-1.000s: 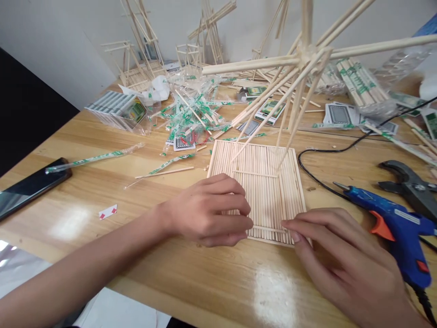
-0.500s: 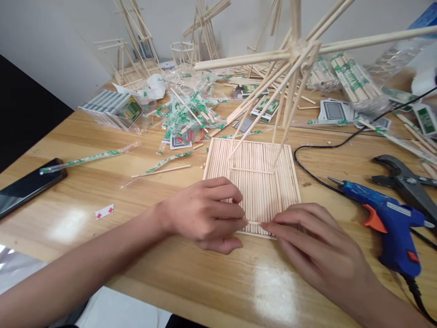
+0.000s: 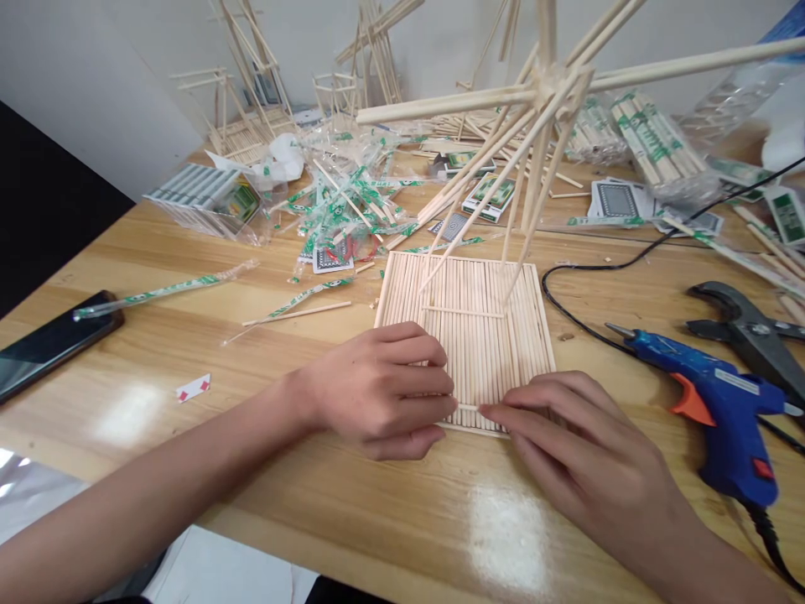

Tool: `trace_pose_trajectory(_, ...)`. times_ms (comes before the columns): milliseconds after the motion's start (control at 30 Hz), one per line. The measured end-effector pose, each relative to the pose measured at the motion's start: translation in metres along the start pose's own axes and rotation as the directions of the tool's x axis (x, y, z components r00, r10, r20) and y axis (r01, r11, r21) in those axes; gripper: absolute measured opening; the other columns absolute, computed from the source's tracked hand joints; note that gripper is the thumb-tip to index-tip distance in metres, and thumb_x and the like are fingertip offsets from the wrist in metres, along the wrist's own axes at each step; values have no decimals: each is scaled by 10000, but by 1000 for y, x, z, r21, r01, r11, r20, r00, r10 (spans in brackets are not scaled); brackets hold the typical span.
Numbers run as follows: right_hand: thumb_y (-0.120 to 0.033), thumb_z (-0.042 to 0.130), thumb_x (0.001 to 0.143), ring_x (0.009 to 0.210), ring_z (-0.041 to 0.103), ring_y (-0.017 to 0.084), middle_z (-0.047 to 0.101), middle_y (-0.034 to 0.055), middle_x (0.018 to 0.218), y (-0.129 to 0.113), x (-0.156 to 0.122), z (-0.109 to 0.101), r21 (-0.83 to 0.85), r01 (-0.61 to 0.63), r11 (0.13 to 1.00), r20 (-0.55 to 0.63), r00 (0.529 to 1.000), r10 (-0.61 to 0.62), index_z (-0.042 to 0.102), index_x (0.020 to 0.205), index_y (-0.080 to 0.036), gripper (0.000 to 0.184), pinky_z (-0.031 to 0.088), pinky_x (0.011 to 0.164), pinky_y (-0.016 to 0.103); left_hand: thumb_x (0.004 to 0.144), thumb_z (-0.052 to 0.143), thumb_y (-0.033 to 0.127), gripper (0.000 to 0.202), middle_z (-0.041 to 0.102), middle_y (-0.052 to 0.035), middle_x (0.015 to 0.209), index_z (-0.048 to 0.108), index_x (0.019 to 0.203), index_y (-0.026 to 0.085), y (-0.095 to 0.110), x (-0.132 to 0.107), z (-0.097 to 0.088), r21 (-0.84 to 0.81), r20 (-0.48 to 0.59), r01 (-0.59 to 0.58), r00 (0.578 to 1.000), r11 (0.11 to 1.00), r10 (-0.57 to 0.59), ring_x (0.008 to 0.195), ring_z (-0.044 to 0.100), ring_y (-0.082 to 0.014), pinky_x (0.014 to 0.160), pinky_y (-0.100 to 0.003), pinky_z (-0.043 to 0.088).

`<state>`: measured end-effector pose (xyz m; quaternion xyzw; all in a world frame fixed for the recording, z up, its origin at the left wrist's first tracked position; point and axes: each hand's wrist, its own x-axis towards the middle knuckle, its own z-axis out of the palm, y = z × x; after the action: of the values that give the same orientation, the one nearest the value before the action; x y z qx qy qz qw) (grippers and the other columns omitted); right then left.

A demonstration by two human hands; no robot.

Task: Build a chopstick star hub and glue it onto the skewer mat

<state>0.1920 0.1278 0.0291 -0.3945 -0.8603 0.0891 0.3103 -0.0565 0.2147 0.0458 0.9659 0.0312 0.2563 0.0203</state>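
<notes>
A square mat of wooden sticks lies on the wooden table, with a tall frame of sticks rising from its far part. My left hand rests curled on the mat's near left corner, fingertips pressing a thin cross stick along the near edge. My right hand lies on the near right corner, its fingers stretched leftward and pressing the same cross stick. The fingertips of both hands almost meet.
A blue glue gun with a black cord lies at the right, beside black cutters. A dark phone sits at the left edge. Wrapped chopsticks, playing cards and other stick frames litter the far side.
My right hand slid left along the mat's near edge until its fingertips came close to my left hand. The left hand stayed in place.
</notes>
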Motion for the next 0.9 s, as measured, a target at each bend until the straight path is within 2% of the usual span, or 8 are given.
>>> trace_pose_trajectory(167, -13, 626, 878, 873, 613, 189, 670, 60, 928, 0, 0, 0, -7, 0, 1000, -17, 1000, 0, 712, 1067, -174, 263, 528, 771, 362, 780, 542, 104, 213, 764, -45, 872, 666, 939, 171, -9, -3, -7, -45, -62, 87, 994, 995, -90, 796, 650, -209, 713, -359, 529)
trace_pose_trajectory(233, -12, 619, 882, 866, 614, 186, 671, 57, 931, 0, 0, 0, -5, -2, 1000, -19, 1000, 2, 708, 1071, -179, 267, 532, 763, 359, 773, 564, 135, 194, 755, -46, 873, 656, 939, 178, -13, -5, -10, -50, -34, 96, 995, 994, -98, 814, 655, -217, 720, -365, 533)
trace_pose_trajectory(400, 16, 628, 868, 877, 596, 190, 661, 68, 947, -1, 0, -1, -10, 7, 1000, -11, 1000, -7, 696, 1084, -167, 291, 531, 764, 361, 802, 651, 349, 183, 716, -47, 797, 647, 880, 184, -16, -6, -11, -80, 35, 55, 998, 995, -53, 770, 649, -227, 689, -373, 530)
trace_pose_trajectory(500, 12, 631, 869, 864, 591, 190, 659, 69, 936, -2, 1, -1, -5, -5, 1000, -10, 1000, 5, 700, 1079, -168, 285, 526, 753, 359, 834, 639, 321, 132, 683, -35, 726, 638, 821, 190, -14, -5, -10, -41, 49, 36, 998, 998, -34, 726, 632, -217, 660, -358, 512)
trace_pose_trajectory(700, -6, 630, 880, 869, 590, 190, 657, 71, 941, -2, 0, 2, -6, -5, 1000, -10, 1000, 5, 700, 1092, -165, 275, 527, 757, 378, 878, 608, 270, 116, 687, -35, 727, 647, 801, 192, -12, -4, -10, -1, 76, 50, 996, 999, -49, 714, 608, -205, 661, -349, 493)
trace_pose_trajectory(800, -7, 617, 883, 860, 610, 188, 671, 59, 944, -3, 2, -2, -12, -4, 1000, -25, 1000, 4, 694, 1099, -197, 297, 534, 754, 369, 873, 595, 255, 106, 694, -42, 730, 659, 849, 173, -12, -3, -10, 12, 33, 63, 997, 998, -64, 701, 612, -206, 645, -353, 488)
trace_pose_trajectory(900, 6, 613, 867, 853, 624, 191, 685, 51, 942, -6, 4, -10, -16, -11, 1000, -103, 995, 9, 677, 1108, -209, 329, 525, 760, 364, 873, 606, 236, 104, 710, -48, 747, 660, 900, 151, -12, -3, -10, 70, -34, 83, 996, 994, -80, 698, 618, -203, 646, -348, 493)
